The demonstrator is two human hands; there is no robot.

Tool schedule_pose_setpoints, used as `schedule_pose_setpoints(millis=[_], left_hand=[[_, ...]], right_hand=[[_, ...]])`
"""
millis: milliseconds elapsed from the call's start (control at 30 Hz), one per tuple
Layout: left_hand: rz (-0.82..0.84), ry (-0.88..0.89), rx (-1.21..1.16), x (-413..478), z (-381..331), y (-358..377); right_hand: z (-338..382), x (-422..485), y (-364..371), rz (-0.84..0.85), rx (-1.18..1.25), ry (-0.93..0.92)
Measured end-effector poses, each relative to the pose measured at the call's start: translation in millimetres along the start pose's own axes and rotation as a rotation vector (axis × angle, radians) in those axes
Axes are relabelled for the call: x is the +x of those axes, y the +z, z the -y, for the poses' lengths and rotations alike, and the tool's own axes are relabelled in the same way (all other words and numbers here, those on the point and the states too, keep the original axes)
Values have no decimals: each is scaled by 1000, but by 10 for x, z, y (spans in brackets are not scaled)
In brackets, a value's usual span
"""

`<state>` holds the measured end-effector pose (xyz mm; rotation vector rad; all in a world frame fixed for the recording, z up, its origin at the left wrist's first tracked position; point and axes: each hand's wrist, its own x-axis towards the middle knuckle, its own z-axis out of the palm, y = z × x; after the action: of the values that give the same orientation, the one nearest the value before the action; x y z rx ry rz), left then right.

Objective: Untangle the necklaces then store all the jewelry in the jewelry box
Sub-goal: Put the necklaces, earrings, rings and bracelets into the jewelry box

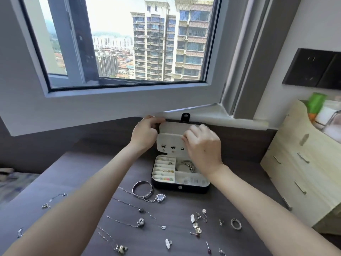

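Jewelry box (180, 187): black shell, cream lining, lid upright.

Dark table (230, 200) bears jewelry box (181, 188), scattered necklaces (129, 223).

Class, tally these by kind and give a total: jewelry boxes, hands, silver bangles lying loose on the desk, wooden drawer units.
Jewelry box: 1
Hands: 2 (left hand, right hand)
Loose silver bangle: 1
Wooden drawer unit: 1
Total: 5
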<state>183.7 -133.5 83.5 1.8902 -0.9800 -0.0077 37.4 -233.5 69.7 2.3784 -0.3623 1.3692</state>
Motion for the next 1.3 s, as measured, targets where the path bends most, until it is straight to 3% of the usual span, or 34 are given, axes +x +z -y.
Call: schedule_pose_setpoints(millis=[133, 300, 533, 633, 767, 1000, 1300], left_hand=[[35, -30, 25, -67, 15, -149], [68, -45, 81, -374, -6, -412], [98, -128, 269, -861, 277, -1036], [53, -224, 335, -962, 472, -1278], [19, -340, 433, -1045, 765, -1405], [55, -371, 480, -979, 1109, -1202], [152, -370, 426, -895, 1297, -1151]], right_hand=[[111, -357, -205, 32, 9, -119], [247, -578, -244, 289, -29, -163], [805, -413, -520, 381, 268, 84], [1135, -222, -481, 651, 434, 179], [1558, -29, -121, 820, 556, 291], [1974, 203, 446, 950, 504, 357], [2112, 234, 693, 1099, 403, 258]])
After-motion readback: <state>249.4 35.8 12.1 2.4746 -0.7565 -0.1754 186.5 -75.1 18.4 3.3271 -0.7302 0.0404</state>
